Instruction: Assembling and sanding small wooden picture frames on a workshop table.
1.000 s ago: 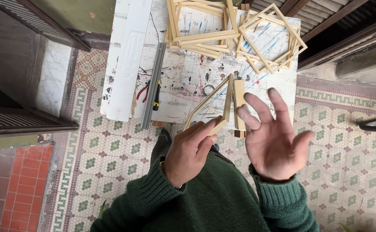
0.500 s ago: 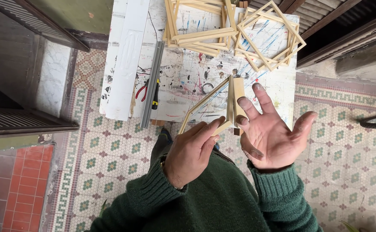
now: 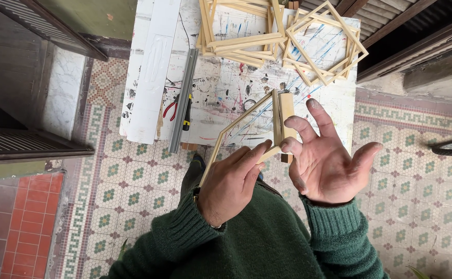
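Held mid-air above paint-marked surface [image 3: 226, 88]: wooden frame [image 3: 246, 124], long rails slanting up-right. Left hand [image 3: 231, 186] pinching lower rail, fingers [image 3: 254, 155] clamped on it. Right hand [image 3: 329, 160] w/ fingers [image 3: 301, 129] spread apart, tips touching frame's right-side corner; left nearer.

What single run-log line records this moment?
left hand: grips wooden frame | right hand: open, fingertips on frame | table: stacked frames, pliers
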